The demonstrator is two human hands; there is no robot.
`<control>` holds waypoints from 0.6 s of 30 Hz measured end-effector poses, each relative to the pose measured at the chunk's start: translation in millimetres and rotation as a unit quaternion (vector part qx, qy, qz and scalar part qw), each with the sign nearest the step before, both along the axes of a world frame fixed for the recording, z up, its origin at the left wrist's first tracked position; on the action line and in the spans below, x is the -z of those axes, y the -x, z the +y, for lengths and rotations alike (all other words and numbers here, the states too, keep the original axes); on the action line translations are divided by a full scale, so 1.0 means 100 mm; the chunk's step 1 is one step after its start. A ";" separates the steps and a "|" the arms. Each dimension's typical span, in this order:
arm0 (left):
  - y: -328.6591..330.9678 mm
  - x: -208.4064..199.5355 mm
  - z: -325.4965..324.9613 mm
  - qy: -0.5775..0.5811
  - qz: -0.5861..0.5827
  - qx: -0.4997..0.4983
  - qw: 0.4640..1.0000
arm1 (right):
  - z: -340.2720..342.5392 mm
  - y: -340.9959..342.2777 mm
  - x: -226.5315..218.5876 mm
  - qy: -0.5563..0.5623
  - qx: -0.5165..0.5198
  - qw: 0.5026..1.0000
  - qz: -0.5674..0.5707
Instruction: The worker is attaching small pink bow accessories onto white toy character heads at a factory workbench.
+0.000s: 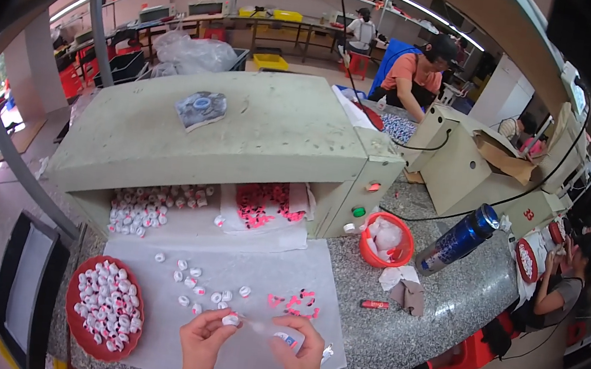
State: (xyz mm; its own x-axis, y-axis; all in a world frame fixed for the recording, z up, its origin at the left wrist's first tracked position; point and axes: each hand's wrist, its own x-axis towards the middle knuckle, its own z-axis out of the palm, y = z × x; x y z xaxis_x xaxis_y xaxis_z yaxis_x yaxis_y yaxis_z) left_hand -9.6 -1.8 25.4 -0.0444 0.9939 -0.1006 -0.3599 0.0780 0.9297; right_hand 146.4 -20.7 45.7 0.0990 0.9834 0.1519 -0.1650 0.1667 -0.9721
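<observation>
My left hand pinches a small round white piece with a pinkish mark between thumb and fingertips. In my right hand is a small translucent squeeze bottle with a blue-and-white label, its nozzle pointing left at the white piece. Both hands are above a white paper sheet on the speckled stone table. Several similar white pieces lie loose just beyond my left hand. Small pink-and-black parts are scattered beyond my right hand. A red scalloped dish heaped with white pieces sits at the left.
A pale green metal housing stands behind the sheet; white pieces and pink parts lie in its opening. At right are an orange-red basket, a blue drink can-shaped bottle and a small red tube. Other people work farther off.
</observation>
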 end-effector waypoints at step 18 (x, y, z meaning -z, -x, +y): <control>-0.11 -0.06 -0.10 0.031 0.133 0.023 0.990 | 0.15 0.15 0.42 -0.085 0.052 0.995 -0.027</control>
